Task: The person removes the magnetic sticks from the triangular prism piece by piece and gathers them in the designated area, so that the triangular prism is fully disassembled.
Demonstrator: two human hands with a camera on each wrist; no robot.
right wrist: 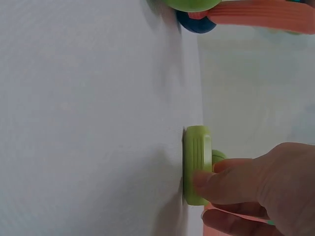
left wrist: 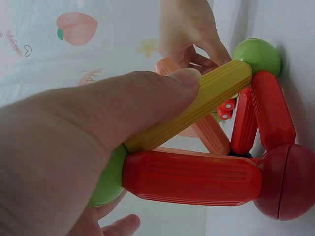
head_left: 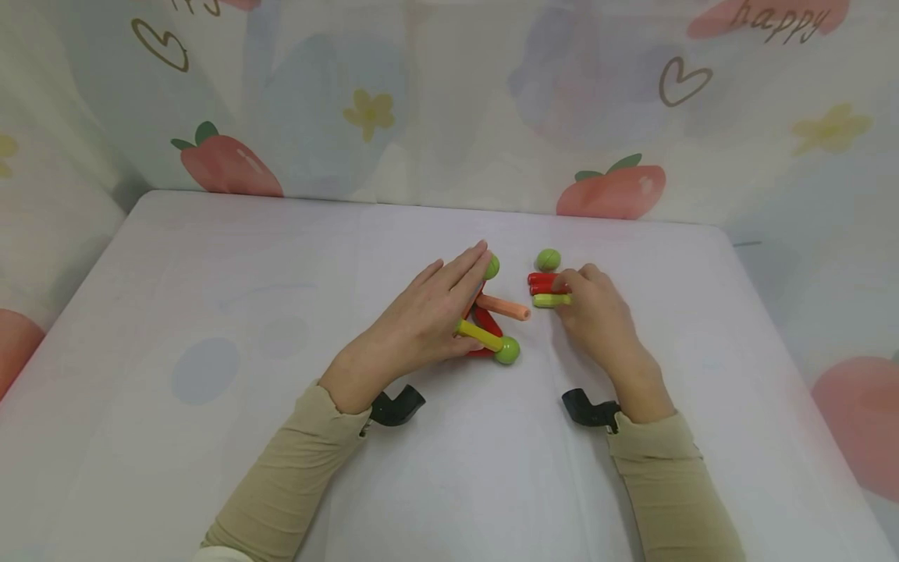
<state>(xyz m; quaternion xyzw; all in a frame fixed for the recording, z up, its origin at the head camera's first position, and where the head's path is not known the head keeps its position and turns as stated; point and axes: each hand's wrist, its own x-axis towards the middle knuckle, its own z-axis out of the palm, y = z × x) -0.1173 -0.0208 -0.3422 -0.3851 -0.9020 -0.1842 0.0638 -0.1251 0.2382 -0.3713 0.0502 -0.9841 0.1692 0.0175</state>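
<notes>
at the middle of the bench [head_left: 456, 484]: small frame [left wrist: 274, 113] of sticks and balls, standing on the top.
left hand [head_left: 421, 320]: holds the frame; thumb along the yellow stick [left wrist: 211, 105], raised green ball [left wrist: 110, 179] by the thumb's base, fingers partly hidden beyond.
frame corners: yellow stick slants down to a low green ball [head_left: 507, 350]; long red stick [left wrist: 192, 178] joins the raised ball to a dark red ball [left wrist: 288, 184].
orange stick [head_left: 504, 307]: leans out from the frame, outer end free.
right hand [head_left: 600, 312]: thumb and fingers pinch the light green stick [right wrist: 196, 147], right of the frame; lifted or not, cannot tell.
loose pieces: two red sticks [head_left: 539, 279] just beside it, lone green ball [head_left: 548, 260] beyond.
pinch, done well: probably best near one end, lifting straight up so the red sticks lie undisturbed.
bracing: light, even pressure seems wise; a hard squeeze could pop a joint. orange stick likely the easiest to knock.
</notes>
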